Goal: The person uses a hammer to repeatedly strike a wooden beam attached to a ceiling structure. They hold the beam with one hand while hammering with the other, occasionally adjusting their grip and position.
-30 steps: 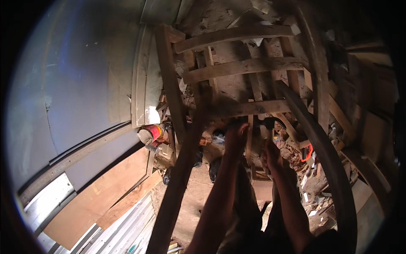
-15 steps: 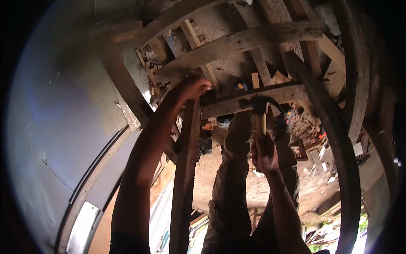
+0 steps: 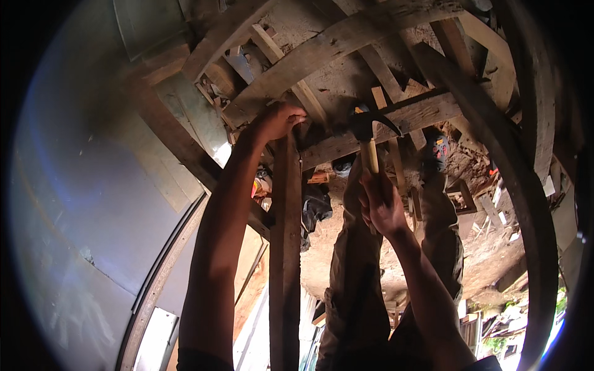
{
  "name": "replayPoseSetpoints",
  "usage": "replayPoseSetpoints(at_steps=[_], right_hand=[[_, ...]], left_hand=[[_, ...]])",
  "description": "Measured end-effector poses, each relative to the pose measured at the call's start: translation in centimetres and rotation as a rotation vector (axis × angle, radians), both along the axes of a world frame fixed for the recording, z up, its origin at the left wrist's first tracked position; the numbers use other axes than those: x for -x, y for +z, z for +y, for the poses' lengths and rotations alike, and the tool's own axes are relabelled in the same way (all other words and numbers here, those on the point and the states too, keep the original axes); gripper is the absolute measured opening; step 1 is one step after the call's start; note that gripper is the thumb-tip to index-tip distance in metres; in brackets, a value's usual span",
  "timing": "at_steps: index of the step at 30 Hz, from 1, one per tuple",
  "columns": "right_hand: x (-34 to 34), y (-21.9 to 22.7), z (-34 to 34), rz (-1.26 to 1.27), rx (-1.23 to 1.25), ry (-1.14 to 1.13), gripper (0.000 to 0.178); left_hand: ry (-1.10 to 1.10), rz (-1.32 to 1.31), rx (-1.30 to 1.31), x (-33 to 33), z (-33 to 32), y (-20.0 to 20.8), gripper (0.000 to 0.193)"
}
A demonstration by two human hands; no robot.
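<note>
My right hand (image 3: pixel 385 205) is wrapped round the wooden handle of a claw hammer (image 3: pixel 369 151). Its dark head is raised toward the far side, beside a horizontal wooden beam (image 3: pixel 421 111), with the curved claw pointing right. To the left, the closed fingers of my left hand (image 3: pixel 279 120) pinch at the top of an upright timber post (image 3: pixel 286 235), near where it meets that beam. Whatever sits between those fingertips is too small and dark to make out. A gap separates the hammer head from my left hand.
Another long beam (image 3: pixel 334 46) crosses farther off, and a dark curved-looking timber (image 3: pixel 513 179) runs down the right. A grey panel wall (image 3: pixel 80 204) fills the left. Below are my legs, a black plastic bag (image 3: pixel 315 207) and wood scraps on the dirt ground.
The hammer has moved up and left, closer to my left hand. My left hand keeps its pinch at the post top. The whole view has shifted a little.
</note>
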State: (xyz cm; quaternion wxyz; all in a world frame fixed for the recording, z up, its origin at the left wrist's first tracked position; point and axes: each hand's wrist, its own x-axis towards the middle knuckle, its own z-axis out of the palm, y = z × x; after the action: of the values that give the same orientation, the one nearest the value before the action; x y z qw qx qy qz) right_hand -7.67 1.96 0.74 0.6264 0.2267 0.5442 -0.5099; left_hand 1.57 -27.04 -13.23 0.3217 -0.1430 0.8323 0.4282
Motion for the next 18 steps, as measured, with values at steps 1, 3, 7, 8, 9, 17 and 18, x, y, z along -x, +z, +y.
replayPoseSetpoints(at_steps=[1,3,7,8,9,17,18], right_hand=[[-0.3,-0.3,0.1,0.047,-0.011,0.042,0.030],[-0.7,-1.0,0.0,0.140,-0.036,0.125,0.032],[-0.6,-1.7,0.6,0.244,-0.076,0.246,0.034],[-0.9,-2.2,0.7,0.305,-0.070,0.272,0.034],[-1.3,-2.8,0.7,0.367,-0.063,0.299,0.035],[-0.8,-2.4,-2.5,0.193,-0.060,0.199,0.031],[-0.5,-1.9,-3.2,0.162,-0.069,0.187,0.031]], left_hand=[[-0.014,0.014,-0.012,-0.2,-0.2,-0.2,0.015],[-0.044,0.043,-0.039,0.1,-0.8,-0.5,0.016],[-0.108,-0.078,-0.044,0.9,-0.6,0.1,0.017],[-0.100,-0.087,-0.057,1.0,-0.7,0.1,0.017],[-0.092,-0.097,-0.068,1.0,-0.7,0.0,0.017],[-0.135,-0.225,-0.111,1.8,-0.8,0.5,0.014],[-0.120,-0.209,-0.121,1.7,-0.8,0.6,0.014]])
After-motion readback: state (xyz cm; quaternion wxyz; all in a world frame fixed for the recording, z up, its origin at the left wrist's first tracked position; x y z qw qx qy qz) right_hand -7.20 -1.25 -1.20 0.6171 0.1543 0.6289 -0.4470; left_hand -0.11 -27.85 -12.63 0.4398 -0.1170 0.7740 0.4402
